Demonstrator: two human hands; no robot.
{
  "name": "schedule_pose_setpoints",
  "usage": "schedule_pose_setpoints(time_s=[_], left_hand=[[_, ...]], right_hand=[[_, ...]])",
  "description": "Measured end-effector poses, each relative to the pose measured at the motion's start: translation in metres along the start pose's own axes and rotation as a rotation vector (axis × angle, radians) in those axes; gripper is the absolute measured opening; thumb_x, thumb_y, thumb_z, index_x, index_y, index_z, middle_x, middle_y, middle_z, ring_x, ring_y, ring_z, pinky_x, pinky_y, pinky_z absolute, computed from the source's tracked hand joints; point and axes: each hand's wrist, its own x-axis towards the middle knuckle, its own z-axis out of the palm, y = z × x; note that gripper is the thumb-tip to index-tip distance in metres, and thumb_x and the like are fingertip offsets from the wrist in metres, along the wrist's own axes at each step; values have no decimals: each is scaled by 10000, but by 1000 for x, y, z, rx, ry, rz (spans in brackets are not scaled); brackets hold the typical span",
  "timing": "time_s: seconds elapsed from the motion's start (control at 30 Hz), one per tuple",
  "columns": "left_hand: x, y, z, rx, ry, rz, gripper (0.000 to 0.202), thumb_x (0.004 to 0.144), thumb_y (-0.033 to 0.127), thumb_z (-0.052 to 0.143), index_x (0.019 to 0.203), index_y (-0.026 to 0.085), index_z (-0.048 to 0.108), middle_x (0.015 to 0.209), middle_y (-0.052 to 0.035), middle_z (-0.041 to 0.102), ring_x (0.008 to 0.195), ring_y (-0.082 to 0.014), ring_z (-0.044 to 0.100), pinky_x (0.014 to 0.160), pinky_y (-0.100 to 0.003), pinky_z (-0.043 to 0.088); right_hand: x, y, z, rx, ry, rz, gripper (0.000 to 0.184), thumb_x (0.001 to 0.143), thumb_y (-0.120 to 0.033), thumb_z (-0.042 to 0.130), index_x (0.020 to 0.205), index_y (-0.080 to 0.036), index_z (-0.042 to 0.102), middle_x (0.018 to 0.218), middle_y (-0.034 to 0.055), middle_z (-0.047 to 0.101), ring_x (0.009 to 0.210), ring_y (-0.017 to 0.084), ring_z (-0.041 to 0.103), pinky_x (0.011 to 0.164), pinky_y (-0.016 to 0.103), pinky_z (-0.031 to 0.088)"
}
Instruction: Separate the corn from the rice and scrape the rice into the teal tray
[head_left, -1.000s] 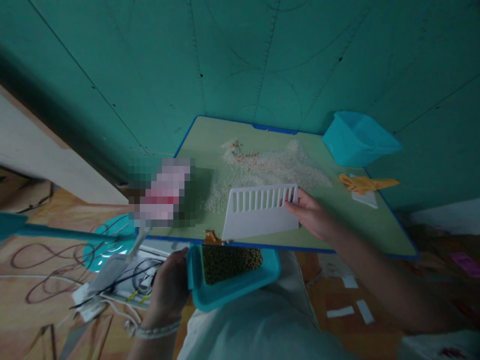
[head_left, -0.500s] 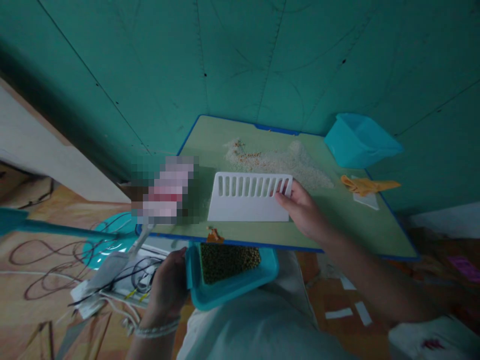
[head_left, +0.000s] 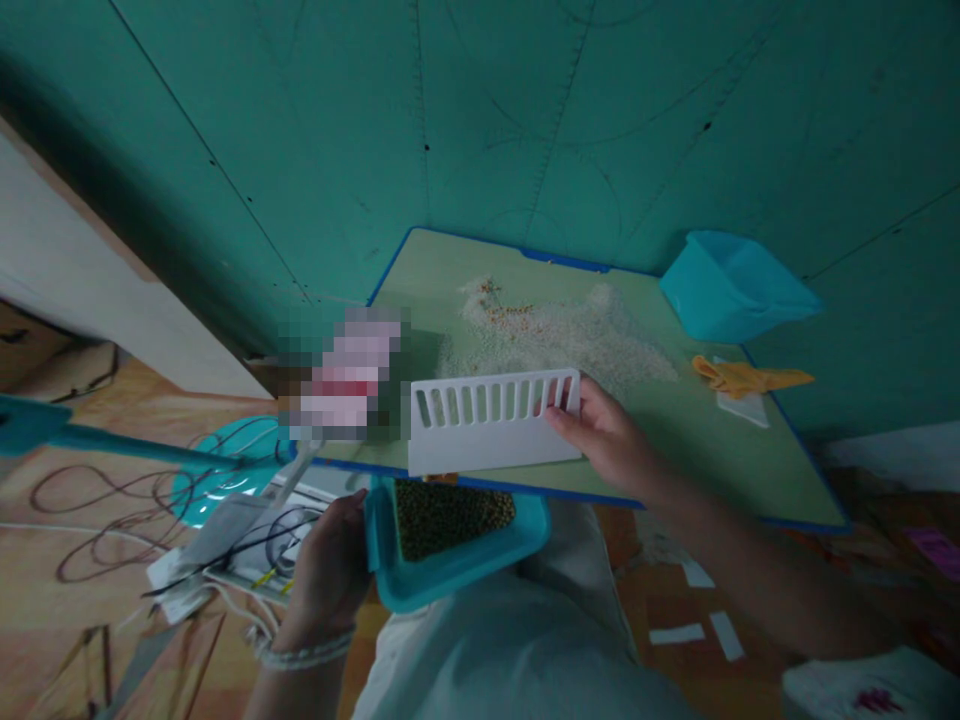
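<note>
My right hand (head_left: 611, 440) grips the right end of a white slotted scraper (head_left: 491, 425), which stands on edge at the near rim of a pale green board with a blue border (head_left: 697, 440). My left hand (head_left: 330, 570) is closed on the left side of a teal container (head_left: 457, 565) filled with small green grains, held just below the board's near edge under the scraper. A spread of white grains (head_left: 570, 340) with a few orange bits lies on the board behind the scraper.
An empty teal container (head_left: 739, 285) stands at the board's far right corner, with a yellow cloth scrap (head_left: 750, 378) beside it. Tangled cables (head_left: 112, 510) and a white power strip (head_left: 255, 545) lie on the floor at left. A teal wall rises behind.
The scraper has slid toward me from the middle of the board to its near edge, above the teal container. My left hand has kept the container in place.
</note>
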Motion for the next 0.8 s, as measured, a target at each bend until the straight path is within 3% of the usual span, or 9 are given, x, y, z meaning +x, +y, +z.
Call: schedule_pose_setpoints(time_s=[0.13, 0.27, 0.43, 0.8], left_hand=[[0, -2, -1, 7, -13, -16, 180, 639, 123, 590, 467, 134, 640, 433, -18, 567, 415, -184, 571, 596, -364, 584], [1, -4, 2, 33, -13, -1, 132, 559, 139, 626, 428, 151, 613, 414, -9, 541, 473, -215, 616, 601, -361, 581], [1, -7, 7, 93, -34, 37, 110, 539, 143, 641, 430, 150, 628, 408, 3, 542, 410, -154, 514, 565, -337, 564], [1, -10, 4, 60, -29, 9, 208, 627, 108, 584, 427, 159, 608, 440, 4, 541, 450, -133, 503, 561, -282, 548]], right_hand=[[-2, 2, -9, 25, 12, 29, 212, 820, -427, 701, 920, -275, 592, 863, 17, 669, 832, 217, 621, 785, 376, 509], [6, 10, -31, 56, 200, -36, 268, 812, -435, 718, 986, -285, 579, 940, 30, 693, 937, 240, 647, 883, 415, 510], [17, 14, -55, 59, 393, -161, 287, 792, -400, 738, 971, -301, 537, 968, 23, 662, 1015, 244, 624, 947, 423, 484], [35, 20, -47, 22, 334, -172, 288, 795, -441, 702, 961, -304, 512, 867, -1, 610, 873, 225, 586, 876, 396, 457]])
